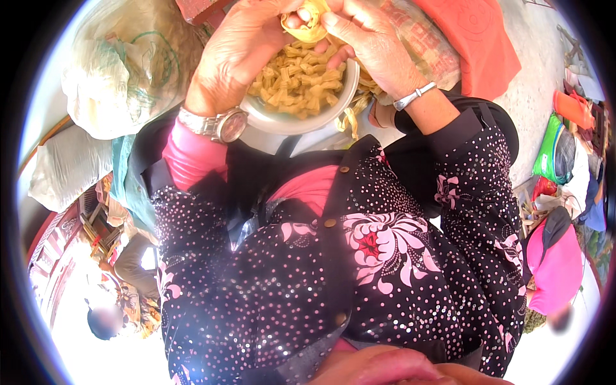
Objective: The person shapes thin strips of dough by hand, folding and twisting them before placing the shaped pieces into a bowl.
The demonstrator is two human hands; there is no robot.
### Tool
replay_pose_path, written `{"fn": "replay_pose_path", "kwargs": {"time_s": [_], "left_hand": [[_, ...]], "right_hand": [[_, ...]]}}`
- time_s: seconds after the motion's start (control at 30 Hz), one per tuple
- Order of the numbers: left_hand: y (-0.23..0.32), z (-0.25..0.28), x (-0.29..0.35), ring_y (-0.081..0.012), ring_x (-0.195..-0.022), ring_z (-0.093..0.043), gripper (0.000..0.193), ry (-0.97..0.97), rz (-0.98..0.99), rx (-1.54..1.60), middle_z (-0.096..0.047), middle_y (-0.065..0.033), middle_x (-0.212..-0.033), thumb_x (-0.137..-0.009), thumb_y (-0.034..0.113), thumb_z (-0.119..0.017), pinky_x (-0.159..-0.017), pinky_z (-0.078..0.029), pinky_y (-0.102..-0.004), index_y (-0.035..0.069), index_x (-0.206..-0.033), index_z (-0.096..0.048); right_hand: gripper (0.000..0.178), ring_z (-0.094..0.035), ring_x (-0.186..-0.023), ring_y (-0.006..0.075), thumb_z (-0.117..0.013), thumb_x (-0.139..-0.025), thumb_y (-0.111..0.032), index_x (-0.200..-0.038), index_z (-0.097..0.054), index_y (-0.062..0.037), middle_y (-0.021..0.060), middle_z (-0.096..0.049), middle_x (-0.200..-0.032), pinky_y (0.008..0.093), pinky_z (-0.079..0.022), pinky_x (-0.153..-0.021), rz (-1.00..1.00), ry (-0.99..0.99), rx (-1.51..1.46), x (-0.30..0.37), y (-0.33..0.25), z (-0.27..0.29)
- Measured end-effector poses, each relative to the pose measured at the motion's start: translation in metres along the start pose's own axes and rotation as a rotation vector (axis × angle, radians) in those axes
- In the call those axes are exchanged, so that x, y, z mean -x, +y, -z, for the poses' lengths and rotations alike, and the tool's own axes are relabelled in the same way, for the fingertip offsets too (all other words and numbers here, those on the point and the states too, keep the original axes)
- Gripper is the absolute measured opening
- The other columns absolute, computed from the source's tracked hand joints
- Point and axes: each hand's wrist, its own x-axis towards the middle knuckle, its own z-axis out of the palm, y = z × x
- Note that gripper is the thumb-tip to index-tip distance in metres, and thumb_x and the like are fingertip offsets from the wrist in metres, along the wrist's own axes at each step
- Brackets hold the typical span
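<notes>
Both hands come together at the top of the head view, over a white bowl. A soft, pale yellow strip is looped round the fingertips there. My left hand, a metal watch on its wrist, is closed on the strip from the left. My right hand, with a silver bangle, pinches it from the right, thumb on top; some of its lower fingers hang over the bowl. Inside the bowl lie many small knotted yellow pieces. More loose yellow strips hang beside the bowl's right side.
A large clear plastic bag stands at the left, with a white bag below it. Red cloth or plastic and a printed sack lie at the upper right. Other people sit at both sides, one in bright pink.
</notes>
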Motion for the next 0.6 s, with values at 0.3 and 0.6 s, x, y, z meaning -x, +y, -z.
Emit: {"fn": "replay_pose_path", "kwargs": {"time_s": [0.3, 0.6], "left_hand": [[0.003, 0.013, 0.001, -0.0081, -0.092, -0.057, 0.016, -0.031, -0.043, -0.488, -0.062, -0.0013, -0.102, -0.091, 0.009, -0.057, -0.083, -0.045, -0.0242, 0.004, -0.106, -0.061], [-0.008, 0.022, -0.002, -0.0089, -0.094, -0.058, 0.015, 0.071, -0.094, -0.614, -0.063, -0.0008, -0.099, -0.091, 0.006, -0.056, -0.085, -0.046, -0.0241, 0.005, -0.105, -0.061]], "right_hand": [[0.025, -0.059, -0.084, 0.0111, -0.051, -0.096, -0.026, -0.11, -0.056, -0.0052, 0.0027, -0.057, -0.102, 0.0263, -0.054, -0.069, -0.264, -0.2, -0.243, -0.001, 0.005, 0.013], [0.029, -0.06, -0.085, 0.0127, -0.051, -0.096, -0.023, -0.12, -0.053, -0.0064, 0.0031, -0.056, -0.107, 0.0259, -0.055, -0.069, -0.324, -0.355, -0.317, 0.0, 0.009, 0.02]]}}
